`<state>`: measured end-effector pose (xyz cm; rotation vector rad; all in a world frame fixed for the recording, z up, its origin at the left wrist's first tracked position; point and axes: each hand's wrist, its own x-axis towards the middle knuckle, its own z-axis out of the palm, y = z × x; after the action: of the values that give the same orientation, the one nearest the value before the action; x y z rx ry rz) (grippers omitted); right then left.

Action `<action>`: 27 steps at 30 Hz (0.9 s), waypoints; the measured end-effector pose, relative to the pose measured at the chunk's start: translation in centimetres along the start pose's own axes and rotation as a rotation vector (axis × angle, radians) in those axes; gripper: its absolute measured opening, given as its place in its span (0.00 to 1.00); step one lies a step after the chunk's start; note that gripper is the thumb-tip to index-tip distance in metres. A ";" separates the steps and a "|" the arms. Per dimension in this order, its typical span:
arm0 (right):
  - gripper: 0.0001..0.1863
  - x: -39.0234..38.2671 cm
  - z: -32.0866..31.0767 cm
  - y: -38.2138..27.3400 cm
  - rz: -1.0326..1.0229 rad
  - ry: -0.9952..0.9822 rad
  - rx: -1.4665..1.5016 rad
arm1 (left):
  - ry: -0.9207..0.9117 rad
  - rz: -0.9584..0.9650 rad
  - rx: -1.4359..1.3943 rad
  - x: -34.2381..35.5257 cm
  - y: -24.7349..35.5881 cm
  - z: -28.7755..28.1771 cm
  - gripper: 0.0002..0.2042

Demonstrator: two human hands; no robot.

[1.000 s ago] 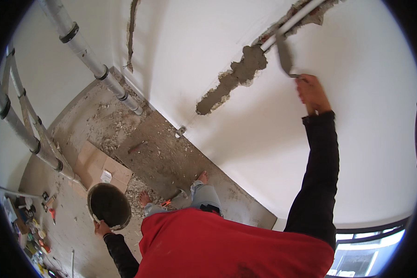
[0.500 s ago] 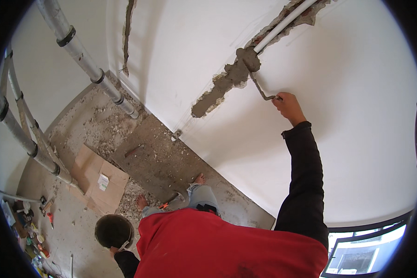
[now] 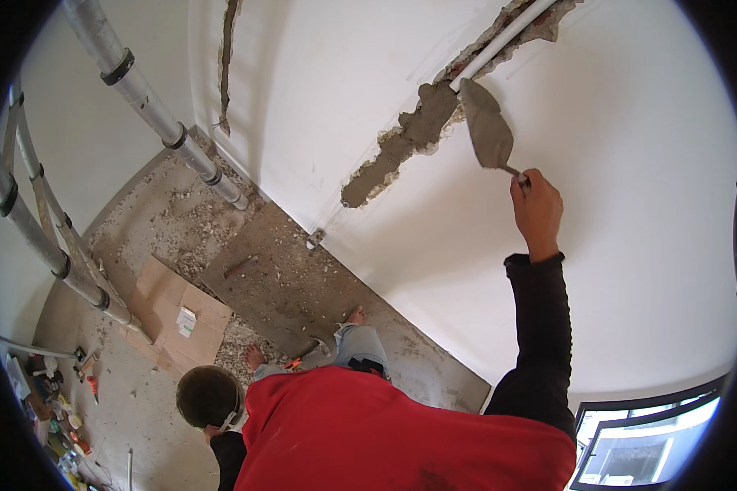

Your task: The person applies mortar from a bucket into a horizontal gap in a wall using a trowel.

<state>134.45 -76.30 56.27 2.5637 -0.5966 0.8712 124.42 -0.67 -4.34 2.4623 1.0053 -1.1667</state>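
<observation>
My right hand [image 3: 538,211] is closed around the handle of a trowel [image 3: 488,127]. Its blade faces me, coated with grey mortar, its tip near the lower end of a white pipe [image 3: 506,42] set in a broken-out channel. Below the pipe, the channel is filled with grey mortar [image 3: 395,146] in a rough slanting strip on the white wall [image 3: 630,213]. At lower left my left hand [image 3: 213,431] grips the rim of a dark bucket [image 3: 209,398]; what the bucket holds is too dark to make out.
Metal ladder rails [image 3: 143,98] lean at the left. Rubble [image 3: 168,209] and flattened cardboard [image 3: 164,299] cover part of the floor. A hammer [image 3: 307,352] lies by my feet. Tools and bottles [image 3: 61,409] crowd the lower left. A narrow wall groove [image 3: 225,74] runs farther left.
My right hand has moved right and slightly down, bringing the trowel off the mortar and turning its blade toward me. The bucket has shifted slightly up and right with my left hand.
</observation>
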 end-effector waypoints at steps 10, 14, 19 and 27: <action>0.05 0.4 3.1 -1.4 0.169 -1.353 0.789 | -0.015 0.140 0.112 0.8 -0.5 -0.2 0.10; 0.11 1.8 8.1 0.5 0.325 -0.870 0.676 | 0.008 0.134 0.102 -0.6 -0.3 0.4 0.10; 0.13 2.1 9.4 0.4 0.218 -0.832 0.656 | 0.038 0.063 0.054 -2.6 -1.8 1.6 0.11; 0.16 0.9 19.0 -1.5 -0.053 -0.745 0.327 | 0.013 0.036 0.026 -1.5 -1.8 3.3 0.10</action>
<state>145.05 -84.12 42.42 3.1731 -0.6082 -0.0548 120.60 -1.57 -5.23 2.5002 0.9514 -1.1620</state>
